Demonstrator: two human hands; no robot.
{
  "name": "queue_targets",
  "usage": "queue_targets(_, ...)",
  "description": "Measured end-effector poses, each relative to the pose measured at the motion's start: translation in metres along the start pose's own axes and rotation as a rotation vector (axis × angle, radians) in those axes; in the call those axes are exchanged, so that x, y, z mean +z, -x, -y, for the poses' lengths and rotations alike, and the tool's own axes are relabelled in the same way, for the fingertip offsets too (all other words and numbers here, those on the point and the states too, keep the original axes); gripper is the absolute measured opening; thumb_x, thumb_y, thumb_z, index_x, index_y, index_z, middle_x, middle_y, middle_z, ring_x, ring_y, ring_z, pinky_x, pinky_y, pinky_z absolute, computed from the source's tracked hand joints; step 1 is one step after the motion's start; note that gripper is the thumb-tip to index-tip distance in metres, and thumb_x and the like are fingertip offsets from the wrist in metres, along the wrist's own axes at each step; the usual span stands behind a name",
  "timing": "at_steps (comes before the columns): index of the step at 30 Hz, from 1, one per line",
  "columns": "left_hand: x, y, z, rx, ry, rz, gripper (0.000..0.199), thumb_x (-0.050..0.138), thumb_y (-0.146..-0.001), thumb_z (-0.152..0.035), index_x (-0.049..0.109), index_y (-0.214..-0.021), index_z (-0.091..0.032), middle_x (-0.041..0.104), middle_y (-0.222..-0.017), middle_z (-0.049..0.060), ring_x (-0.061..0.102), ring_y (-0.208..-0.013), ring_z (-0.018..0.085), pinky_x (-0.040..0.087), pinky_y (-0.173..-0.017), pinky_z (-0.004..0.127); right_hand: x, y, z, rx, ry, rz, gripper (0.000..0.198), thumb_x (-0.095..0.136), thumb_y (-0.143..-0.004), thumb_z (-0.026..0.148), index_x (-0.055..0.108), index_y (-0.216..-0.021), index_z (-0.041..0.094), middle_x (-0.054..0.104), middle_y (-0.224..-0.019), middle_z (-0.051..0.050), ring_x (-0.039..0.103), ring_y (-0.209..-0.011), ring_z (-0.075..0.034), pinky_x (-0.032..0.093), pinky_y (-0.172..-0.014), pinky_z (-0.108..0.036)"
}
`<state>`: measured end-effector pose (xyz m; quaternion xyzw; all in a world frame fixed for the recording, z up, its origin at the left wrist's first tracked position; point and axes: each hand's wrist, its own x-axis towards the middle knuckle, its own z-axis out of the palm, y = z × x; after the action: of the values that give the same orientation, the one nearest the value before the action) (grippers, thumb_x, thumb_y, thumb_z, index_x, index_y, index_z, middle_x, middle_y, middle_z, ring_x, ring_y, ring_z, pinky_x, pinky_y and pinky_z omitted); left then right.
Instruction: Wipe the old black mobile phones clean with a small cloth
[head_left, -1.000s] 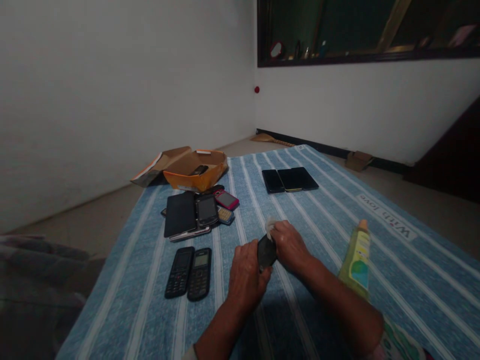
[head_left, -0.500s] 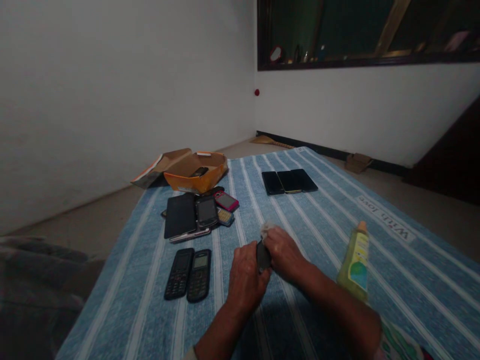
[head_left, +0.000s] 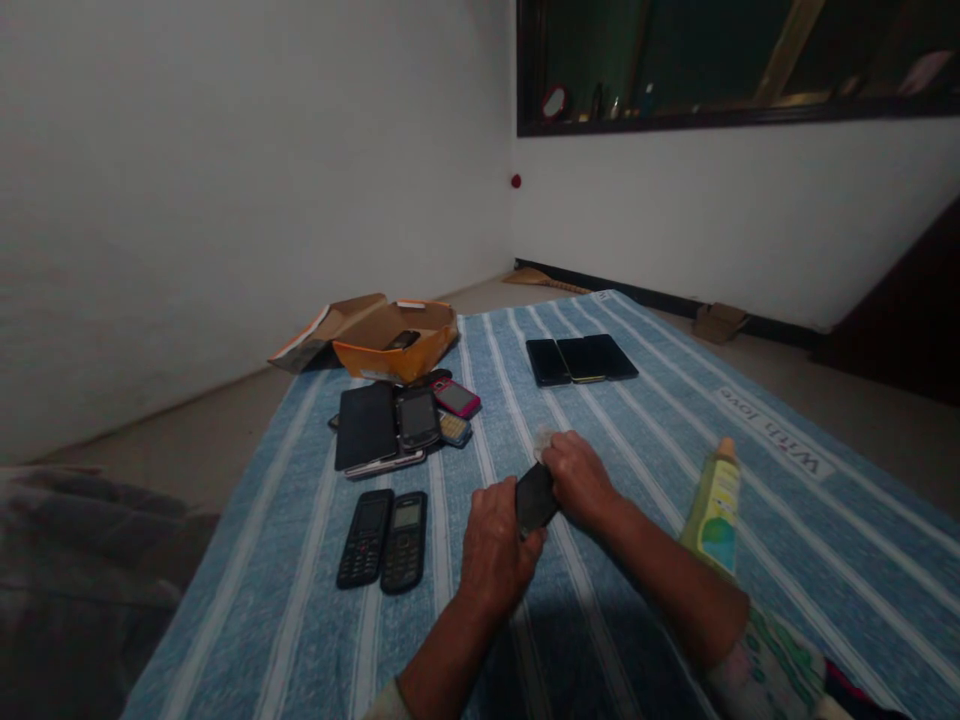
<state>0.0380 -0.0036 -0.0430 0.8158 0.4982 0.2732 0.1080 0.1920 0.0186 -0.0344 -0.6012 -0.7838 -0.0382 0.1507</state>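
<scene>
My left hand (head_left: 491, 545) grips a small dark phone (head_left: 535, 497) by its near left side, above the striped cloth. At the phone's far right edge, my right hand (head_left: 581, 480) is closed around a whitish wipe (head_left: 543, 441), which pokes out past the fingers. Left of my hands, two black keypad phones, one (head_left: 365, 538) and another (head_left: 405, 542), lie side by side. Behind them is a pile of several phones, among them a large black one (head_left: 365, 425), a dark grey one (head_left: 418, 418) and a pink one (head_left: 457, 397).
An open orange box (head_left: 397, 355) with a phone inside stands at the back left. Three dark smartphones (head_left: 581, 358) lie in a row further back. A yellow-green bottle (head_left: 716, 515) lies by my right forearm. Blue striped cloth (head_left: 652, 440) covers the surface.
The phone in my left hand has turned so more of its dark face shows. My right hand with the wipe has moved slightly right and up, to the phone's far edge.
</scene>
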Motion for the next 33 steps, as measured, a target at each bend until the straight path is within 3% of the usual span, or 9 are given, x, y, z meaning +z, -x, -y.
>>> queue_targets(4,0.001,0.0,0.001,0.021,0.008,-0.014,0.052,0.064,-0.075,-0.02,0.046,-0.123,-0.013,0.062,-0.103,0.01,0.055,-0.094,0.026,0.051,-0.082,0.042,0.0,0.002,0.002,-0.175,-0.08,-0.036,0.016,0.051,-0.091,0.012,0.067,-0.089,0.015,0.062,-0.092,-0.009,0.05,-0.087,-0.022,0.039,-0.079,-0.032)
queue_targets(8,0.002,0.0,0.001,0.005,-0.006,-0.019,0.055,0.065,-0.073,-0.018,0.046,-0.124,-0.011,0.062,-0.103,0.011,0.055,-0.097,0.028,0.051,-0.083,0.043,-0.004,0.001,0.003,0.06,0.014,-0.012,0.021,0.05,-0.087,0.004,0.067,-0.08,0.013,0.063,-0.089,-0.011,0.051,-0.087,-0.023,0.039,-0.076,-0.033)
queue_targets(13,0.003,0.0,0.002,0.037,0.03,-0.036,0.054,0.065,-0.073,-0.019,0.046,-0.123,-0.011,0.062,-0.103,0.012,0.056,-0.094,0.027,0.051,-0.082,0.044,-0.005,0.005,0.007,-0.171,-0.062,-0.024,0.016,0.052,-0.091,0.012,0.067,-0.092,0.015,0.063,-0.09,-0.007,0.051,-0.085,-0.021,0.039,-0.075,-0.031)
queue_targets(17,0.002,0.0,0.002,0.018,0.021,-0.034,0.053,0.063,-0.073,-0.018,0.046,-0.123,-0.014,0.062,-0.104,0.01,0.055,-0.097,0.028,0.051,-0.082,0.044,-0.006,0.011,0.006,0.016,0.036,-0.029,0.019,0.051,-0.089,0.006,0.067,-0.083,0.014,0.062,-0.088,-0.009,0.051,-0.086,-0.022,0.038,-0.073,-0.031)
queue_targets(21,0.003,0.001,0.003,0.061,0.041,-0.064,0.05,0.061,-0.074,-0.018,0.046,-0.122,-0.015,0.062,-0.1,0.009,0.056,-0.092,0.027,0.051,-0.08,0.043,-0.004,0.022,0.007,-0.212,-0.051,-0.055,0.015,0.053,-0.088,0.009,0.066,-0.086,0.017,0.062,-0.084,-0.005,0.05,-0.078,-0.02,0.037,-0.069,-0.03)
queue_targets(26,0.003,0.001,0.003,0.043,0.01,-0.076,0.054,0.063,-0.071,-0.018,0.047,-0.123,-0.015,0.062,-0.102,0.009,0.057,-0.095,0.028,0.052,-0.08,0.044,-0.004,0.026,0.001,0.038,0.057,-0.06,0.019,0.05,-0.088,0.006,0.066,-0.084,0.015,0.062,-0.086,-0.008,0.05,-0.084,-0.021,0.036,-0.072,-0.031)
queue_targets(30,0.003,0.001,0.003,0.048,0.029,-0.063,0.051,0.062,-0.074,-0.019,0.047,-0.122,-0.015,0.062,-0.102,0.01,0.057,-0.093,0.027,0.052,-0.079,0.043,-0.003,0.031,0.005,-0.157,-0.024,-0.013,0.018,0.05,-0.09,0.01,0.066,-0.086,0.016,0.061,-0.084,-0.006,0.05,-0.079,-0.02,0.035,-0.069,-0.031)
queue_targets(33,0.002,0.0,0.002,0.025,0.025,-0.046,0.054,0.064,-0.073,-0.018,0.046,-0.123,-0.016,0.062,-0.103,0.009,0.056,-0.096,0.027,0.051,-0.08,0.043,-0.007,0.028,0.0,-0.037,0.018,-0.007,0.019,0.049,-0.091,0.008,0.066,-0.089,0.015,0.062,-0.09,-0.008,0.05,-0.086,-0.022,0.036,-0.075,-0.032)
